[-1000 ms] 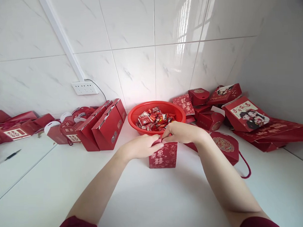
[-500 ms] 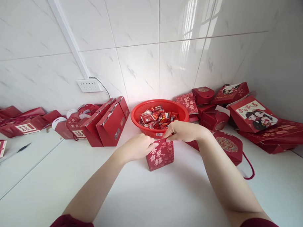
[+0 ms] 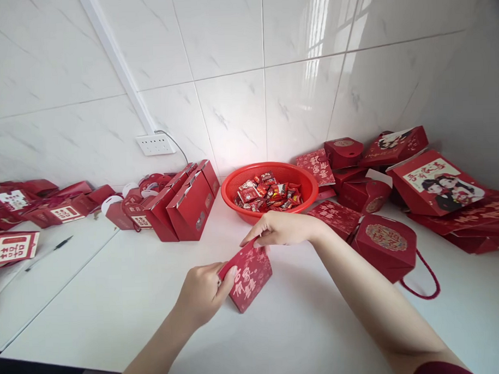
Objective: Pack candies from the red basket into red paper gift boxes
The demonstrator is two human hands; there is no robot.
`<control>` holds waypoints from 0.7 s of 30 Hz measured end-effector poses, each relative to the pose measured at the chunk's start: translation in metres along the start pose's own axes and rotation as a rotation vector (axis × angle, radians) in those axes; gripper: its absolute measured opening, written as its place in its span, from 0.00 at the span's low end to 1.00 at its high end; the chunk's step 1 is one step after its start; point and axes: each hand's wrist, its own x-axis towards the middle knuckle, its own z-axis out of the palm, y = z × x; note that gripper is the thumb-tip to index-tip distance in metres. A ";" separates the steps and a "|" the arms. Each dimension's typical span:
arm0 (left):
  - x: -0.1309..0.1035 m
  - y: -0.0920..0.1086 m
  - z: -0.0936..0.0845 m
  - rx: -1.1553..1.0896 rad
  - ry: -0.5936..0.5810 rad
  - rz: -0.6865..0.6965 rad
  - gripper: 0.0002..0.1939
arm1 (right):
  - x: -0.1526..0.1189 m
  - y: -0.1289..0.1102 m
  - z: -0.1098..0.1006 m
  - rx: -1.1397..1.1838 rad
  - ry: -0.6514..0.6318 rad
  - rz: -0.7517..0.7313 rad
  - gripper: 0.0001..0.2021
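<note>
Since a second ago, small red box (image 3: 249, 275) tipped leftward, now tilted at lower centre on white counter (image 3: 114, 290). Basket (image 3: 274, 178) of sweets behind, upper centre. Left hand (image 3: 202, 292) pinches its lower corner; right hand (image 3: 281, 229) pinches top edge. Closing step, I judge; next calls for firm press.

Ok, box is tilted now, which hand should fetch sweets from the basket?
Right. The right hand sits nearest the red basket; the left hand grips the small red box at its corner, steadying it.
</note>
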 end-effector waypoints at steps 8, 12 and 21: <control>-0.048 -0.031 -0.010 0.049 0.223 -0.099 0.15 | -0.085 -0.013 -0.041 -0.440 0.553 0.553 0.17; -0.042 -0.047 -0.019 0.067 0.309 -0.263 0.16 | -0.116 -0.019 -0.047 -0.467 0.613 0.753 0.19; 0.063 -0.060 -0.027 0.291 0.069 -0.383 0.23 | -0.113 -0.025 -0.042 -0.456 0.613 0.733 0.22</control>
